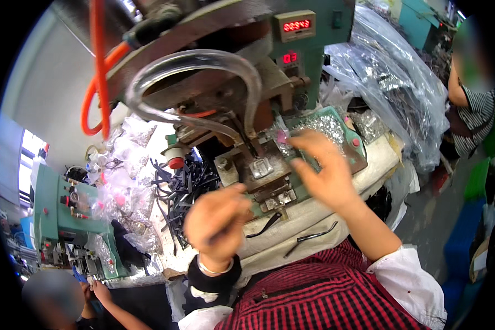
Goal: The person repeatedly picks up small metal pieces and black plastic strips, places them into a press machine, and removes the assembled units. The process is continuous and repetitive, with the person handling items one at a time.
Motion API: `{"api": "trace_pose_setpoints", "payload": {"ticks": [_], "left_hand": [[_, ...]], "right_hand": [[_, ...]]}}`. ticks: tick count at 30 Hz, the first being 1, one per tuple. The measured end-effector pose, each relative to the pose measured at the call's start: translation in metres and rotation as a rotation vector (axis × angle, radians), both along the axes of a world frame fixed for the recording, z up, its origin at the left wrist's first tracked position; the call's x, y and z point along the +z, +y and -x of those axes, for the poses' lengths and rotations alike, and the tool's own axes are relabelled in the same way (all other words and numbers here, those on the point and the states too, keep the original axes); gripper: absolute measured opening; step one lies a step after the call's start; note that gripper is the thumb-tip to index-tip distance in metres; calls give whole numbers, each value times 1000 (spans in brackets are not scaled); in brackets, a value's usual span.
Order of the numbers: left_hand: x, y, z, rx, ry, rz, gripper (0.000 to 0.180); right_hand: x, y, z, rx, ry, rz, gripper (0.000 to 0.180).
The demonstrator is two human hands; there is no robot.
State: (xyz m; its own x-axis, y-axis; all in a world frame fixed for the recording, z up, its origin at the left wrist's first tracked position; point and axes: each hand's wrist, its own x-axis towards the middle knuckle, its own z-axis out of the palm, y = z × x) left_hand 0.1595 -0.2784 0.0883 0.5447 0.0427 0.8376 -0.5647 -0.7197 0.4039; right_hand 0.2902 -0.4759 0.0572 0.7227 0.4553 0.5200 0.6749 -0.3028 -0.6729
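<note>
My left hand (217, 224) is blurred, its fingers curled together in front of the press; a dark sliver shows at the palm, too smeared to name. My right hand (329, 171) has thumb and fingers apart, beside a heap of small shiny metal pieces (327, 127) on a green tray. Between the hands lies the press's metal bed with a small silvery fixture (261, 168). Left of it is a heap of slender black strips (184, 190), which look like eyeglass temples. Two more black strips, one by the bed's front (265, 225) and one nearer me (312, 238), lie on the pale cloth.
A clear hose (198, 58) loops above the bed, and an orange air hose (100, 71) hangs at the left. A red button (176, 162) sits beside the strips. Plastic bags (129, 203) lie further left. Co-workers (58, 300) (473, 118) are on both sides.
</note>
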Motion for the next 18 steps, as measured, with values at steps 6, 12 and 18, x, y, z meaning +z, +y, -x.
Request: {"api": "trace_pose_setpoints", "payload": {"ticks": [6, 12, 18], "left_hand": [[-12, -25, -17, 28, -78, -431, 25], [-23, -19, -22, 82, -130, -474, 20], [-28, -25, -12, 87, -82, -336, 26]], "right_hand": [[-81, -38, -53, -468, -223, 303, 19], [-64, -28, -61, -504, 62, 88, 8], [-72, -31, -61, -397, -316, 358, 21]]}}
